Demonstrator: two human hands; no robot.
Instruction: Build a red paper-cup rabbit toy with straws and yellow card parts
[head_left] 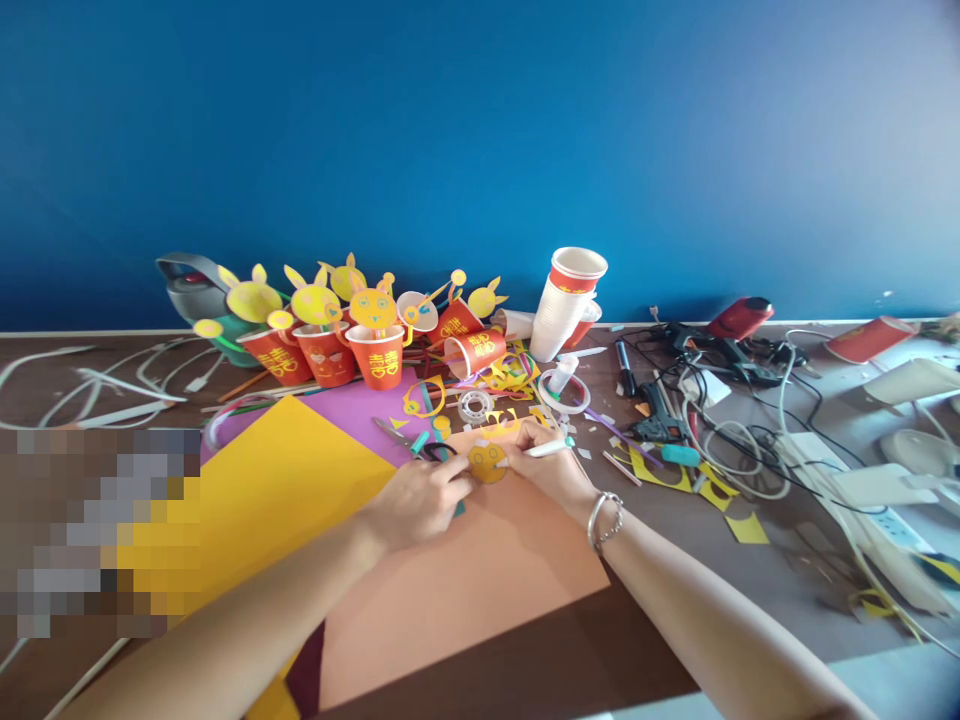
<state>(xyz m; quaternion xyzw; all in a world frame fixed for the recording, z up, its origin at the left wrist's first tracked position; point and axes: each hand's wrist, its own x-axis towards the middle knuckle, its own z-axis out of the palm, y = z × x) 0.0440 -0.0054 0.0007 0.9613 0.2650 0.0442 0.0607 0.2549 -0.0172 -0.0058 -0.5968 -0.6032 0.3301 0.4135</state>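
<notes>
A small yellow paper disc [487, 463] with circles drawn on it lies over an orange paper sheet [465, 590]. My left hand [424, 497] pinches or presses its left edge with the fingertips. In my right hand [551, 465] is a white marker [549, 448] with a teal end, its tip at the disc's right side. Scissors [405, 438] with dark handles lie just beyond my left hand, partly hidden by it. Yellow sheets [292, 490] and a purple sheet [352, 405] spread to the left.
Red paper cups [375, 360] with yellow rabbit-faced cutouts line the wall. A stack of white cups [559, 310] leans behind my right hand. Glue guns [660, 415], cables, a power strip [892, 530] and yellow scraps [746, 528] clutter the right side.
</notes>
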